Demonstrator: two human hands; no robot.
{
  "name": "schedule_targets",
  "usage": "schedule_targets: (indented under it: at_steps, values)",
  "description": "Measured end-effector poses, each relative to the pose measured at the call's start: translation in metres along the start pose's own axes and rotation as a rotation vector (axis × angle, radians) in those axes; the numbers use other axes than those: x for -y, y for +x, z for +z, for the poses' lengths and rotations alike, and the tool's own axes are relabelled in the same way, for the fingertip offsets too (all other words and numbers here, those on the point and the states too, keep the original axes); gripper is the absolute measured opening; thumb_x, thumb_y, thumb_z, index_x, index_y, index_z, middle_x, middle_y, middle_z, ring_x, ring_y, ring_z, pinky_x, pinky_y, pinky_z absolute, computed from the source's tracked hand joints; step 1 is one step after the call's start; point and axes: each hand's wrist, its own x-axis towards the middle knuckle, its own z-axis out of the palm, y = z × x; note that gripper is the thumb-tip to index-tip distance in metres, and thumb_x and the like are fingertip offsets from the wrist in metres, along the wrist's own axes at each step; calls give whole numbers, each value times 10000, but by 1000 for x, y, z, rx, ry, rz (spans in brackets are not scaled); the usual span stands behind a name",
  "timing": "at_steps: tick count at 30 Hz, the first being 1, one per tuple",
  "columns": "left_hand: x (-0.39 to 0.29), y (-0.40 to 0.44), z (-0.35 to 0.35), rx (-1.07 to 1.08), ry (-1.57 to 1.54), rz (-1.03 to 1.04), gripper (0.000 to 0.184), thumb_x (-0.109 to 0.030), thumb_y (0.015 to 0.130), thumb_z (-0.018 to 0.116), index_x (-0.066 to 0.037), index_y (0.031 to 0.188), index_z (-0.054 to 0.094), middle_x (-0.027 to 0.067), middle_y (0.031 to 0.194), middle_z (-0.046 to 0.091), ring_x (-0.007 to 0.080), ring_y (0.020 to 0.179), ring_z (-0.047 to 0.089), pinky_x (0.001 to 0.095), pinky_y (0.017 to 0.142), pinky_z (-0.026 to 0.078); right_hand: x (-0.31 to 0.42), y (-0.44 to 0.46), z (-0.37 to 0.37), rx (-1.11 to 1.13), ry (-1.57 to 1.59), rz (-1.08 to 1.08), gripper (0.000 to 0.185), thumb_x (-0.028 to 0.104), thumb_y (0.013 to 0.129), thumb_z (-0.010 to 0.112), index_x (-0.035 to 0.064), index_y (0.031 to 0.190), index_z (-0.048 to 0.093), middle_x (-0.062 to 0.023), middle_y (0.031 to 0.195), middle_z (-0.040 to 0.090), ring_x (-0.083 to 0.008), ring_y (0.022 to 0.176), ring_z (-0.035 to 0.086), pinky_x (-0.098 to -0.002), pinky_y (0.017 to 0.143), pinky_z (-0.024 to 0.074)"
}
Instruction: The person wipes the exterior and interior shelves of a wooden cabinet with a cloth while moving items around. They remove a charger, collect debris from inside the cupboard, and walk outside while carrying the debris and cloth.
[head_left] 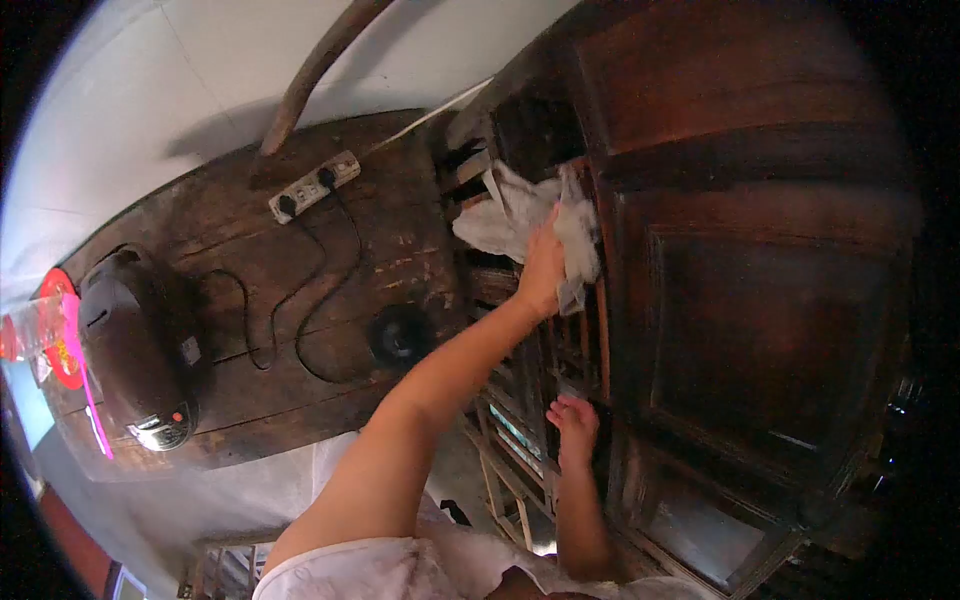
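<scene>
One crumpled off-white cloth [492, 226] sits bunched in left hand [543, 268] at dark wooden slats [494, 287], likely mid-wipe; next stroke needs steady pressure; right hand [576, 428] half-open, fingers loosely curled.

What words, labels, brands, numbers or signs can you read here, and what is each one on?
No text can be read.
Dark appliance: the small pale label on its side is too small and blurred to read.
Its front panel: small markings, too blurred to read.
Red item with yellow marks: cannot tell whether they are letters or a pattern.
Power strip: nothing legible.
Cloth in the left hand: no text visible.
</scene>
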Motion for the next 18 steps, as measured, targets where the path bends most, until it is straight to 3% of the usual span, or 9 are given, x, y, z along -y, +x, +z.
schedule_targets:
  at_steps: [1,3,4,10,11,13,15,16,18]
  values:
    - [15,-5,-4,-19,-2,-78,454,-190,776,519,-7,1184,438,171,1174,457,340,1034,432,344,905,333,-2,-4,-2,-93,71,44,286,-4,788,495,-13,1073,472,-143,1072,507,-249,920,546,-381,822,481]
    - [11,-35,-5,93,-565,-292,482,-429,916,318,-60,1210,414,36,1084,498,163,946,492,323,794,421,1,-3,3,-181,144,82,243,2,783,499,-21,1025,501,-140,1034,526,-249,891,557,-379,808,489]
    - [19,-47,-6,91,-566,-286,482,-429,916,318,-60,1210,414,36,1084,498,163,946,492,323,794,421,6,-1,7,-191,191,22,234,25,787,525,-5,1012,465,-142,1025,517,-258,906,551,-384,811,489]
    - [56,-120,-24,216,-8,-170,475,-378,918,355,-78,1286,351,71,1232,426,194,1068,450,339,906,358,1,20,4,-170,138,-43,241,95,818,536,-8,995,409,-161,1000,515,-277,926,542,-403,832,477]
    - [65,-134,-31,325,582,66,443,-296,903,394,-78,1287,354,82,1258,412,208,1110,428,343,931,340,3,18,5,-173,83,-58,232,115,834,526,-19,981,405,-165,1000,516,-281,933,540,-409,842,471]
    - [66,-140,-45,421,1165,316,428,-214,888,434,-78,1287,358,93,1283,398,222,1151,407,346,957,323,9,16,16,-228,82,-85,240,141,857,499,-45,991,429,-171,976,537,-276,915,548,-387,833,472]
    - [45,-136,-50,481,853,328,578,-82,707,599,-13,1239,385,168,1223,430,338,1149,384,340,968,304,24,26,31,-279,80,-114,270,168,879,471,-71,1002,452,-176,951,559,-271,897,556,-366,823,473]
    - [42,-134,-46,486,847,324,578,-82,707,599,-13,1239,385,168,1223,430,338,1149,384,340,968,304,39,39,43,-226,53,-164,281,182,892,453,-81,991,447,-191,955,557,-272,896,561,-366,812,475]
    - [39,-129,-40,268,10,-172,539,-91,738,594,-24,1233,391,146,1213,444,297,1123,420,321,950,322,59,64,65,-179,26,-215,297,195,905,435,-92,980,442,-206,959,555,-273,896,567,-366,801,477]
